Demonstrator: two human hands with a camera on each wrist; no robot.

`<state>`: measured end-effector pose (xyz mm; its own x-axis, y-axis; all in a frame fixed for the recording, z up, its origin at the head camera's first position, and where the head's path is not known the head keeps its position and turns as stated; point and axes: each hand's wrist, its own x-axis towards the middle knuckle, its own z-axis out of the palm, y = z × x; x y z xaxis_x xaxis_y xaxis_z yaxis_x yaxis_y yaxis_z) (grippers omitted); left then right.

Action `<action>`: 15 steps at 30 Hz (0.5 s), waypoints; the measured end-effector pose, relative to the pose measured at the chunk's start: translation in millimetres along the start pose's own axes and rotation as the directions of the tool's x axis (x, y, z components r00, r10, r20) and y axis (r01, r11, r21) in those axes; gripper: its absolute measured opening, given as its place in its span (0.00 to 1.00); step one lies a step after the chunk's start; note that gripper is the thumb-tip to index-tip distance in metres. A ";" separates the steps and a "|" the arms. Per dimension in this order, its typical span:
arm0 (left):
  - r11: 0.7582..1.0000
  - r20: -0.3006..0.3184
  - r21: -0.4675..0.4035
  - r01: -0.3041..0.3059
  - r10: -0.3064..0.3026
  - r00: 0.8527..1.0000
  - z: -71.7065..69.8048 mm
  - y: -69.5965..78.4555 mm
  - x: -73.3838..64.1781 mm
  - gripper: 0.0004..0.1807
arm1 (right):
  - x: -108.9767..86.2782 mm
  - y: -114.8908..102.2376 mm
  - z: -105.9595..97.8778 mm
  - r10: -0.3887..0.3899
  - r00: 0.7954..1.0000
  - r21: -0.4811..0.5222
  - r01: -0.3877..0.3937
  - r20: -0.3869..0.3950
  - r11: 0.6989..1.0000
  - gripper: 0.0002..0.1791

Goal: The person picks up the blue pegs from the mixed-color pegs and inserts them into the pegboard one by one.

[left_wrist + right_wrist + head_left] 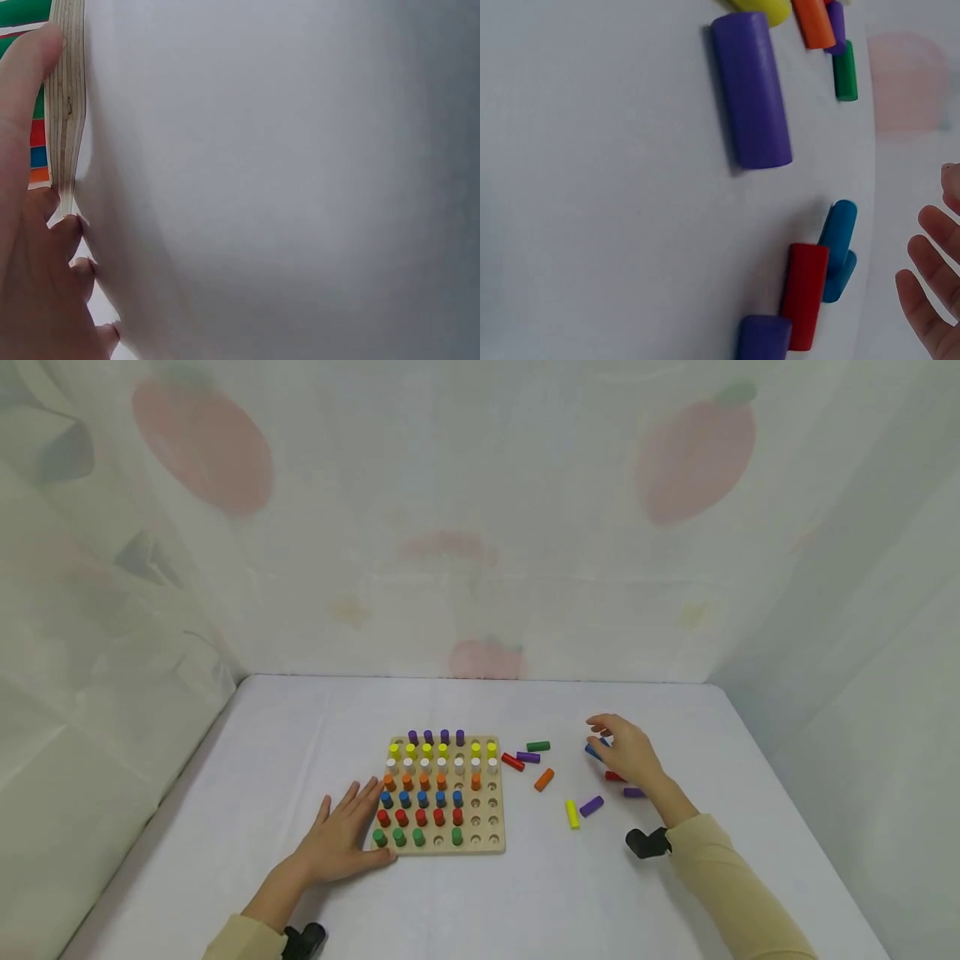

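Note:
A wooden pegboard (450, 852) lies on the table, its rows filled with purple, yellow, white, orange, blue, red and green pegs; several holes at the right are bare. My left hand (337, 839) rests along the board's left side with fingers spread, and its thumb (46, 49) touches the near edge. To the right, my right hand (632, 757) hovers over loose blue pegs (593, 752) with its fingers apart and loosely bent. The right wrist view shows two blue pegs (841, 229) beside a red peg (805, 296), apart from the fingertips (909, 281).
Between board and right hand lie a green peg (537, 746), an orange peg (543, 779), a yellow peg (572, 814), a purple peg (592, 806) and others. Another purple peg (633, 792) lies below the right wrist. A pale curtain (480, 527) hangs behind the white table (450, 910).

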<state>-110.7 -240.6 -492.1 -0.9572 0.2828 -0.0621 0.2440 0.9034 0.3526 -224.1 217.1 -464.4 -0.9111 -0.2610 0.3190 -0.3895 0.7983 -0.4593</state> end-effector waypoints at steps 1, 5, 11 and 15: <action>1.000 -0.001 -0.001 0.000 0.000 1.000 -0.1 0.1 0.1 0.59 | -0.7 1.5 0.0 0.006 1.000 0.000 -0.006 0.003 1.000 0.17; 1.000 0.005 -0.001 0.005 -0.005 1.000 0.9 -0.3 0.3 0.60 | -2.8 7.2 0.3 0.034 0.999 -0.011 -0.033 0.023 0.999 0.17; 1.000 -0.001 -0.003 0.001 -0.001 1.000 0.3 0.2 0.6 0.60 | -4.8 14.3 2.8 0.059 0.997 -0.037 -0.057 0.046 0.998 0.16; 1.000 0.002 -0.010 0.005 -0.005 1.000 0.2 1.2 0.0 0.60 | -6.0 16.9 6.0 0.066 0.996 -0.043 -0.063 0.066 0.997 0.15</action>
<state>-110.3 -239.5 -491.8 -0.9580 0.2790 -0.0660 0.2377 0.9017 0.3613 -226.0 229.0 -479.1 -0.9418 -0.2430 0.2322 -0.3248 0.8357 -0.4428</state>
